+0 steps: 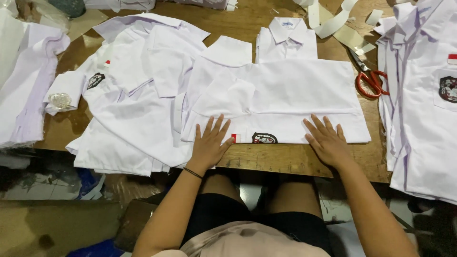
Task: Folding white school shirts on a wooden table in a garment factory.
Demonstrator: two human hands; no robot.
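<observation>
A white shirt lies spread on the wooden table, folded across its width, with a dark badge and a small red patch at its near edge. My left hand rests flat on the shirt's near left edge, fingers spread. At the near right part of the same shirt, my right hand presses flat, fingers apart. Neither hand grips anything. A folded white shirt with its collar up lies just behind the spread one.
A heap of white shirts lies to the left, another stack at the right edge. Red-handled scissors lie right of the shirt. White paper strips sit at the back. A small clear object rests on a sleeve at left.
</observation>
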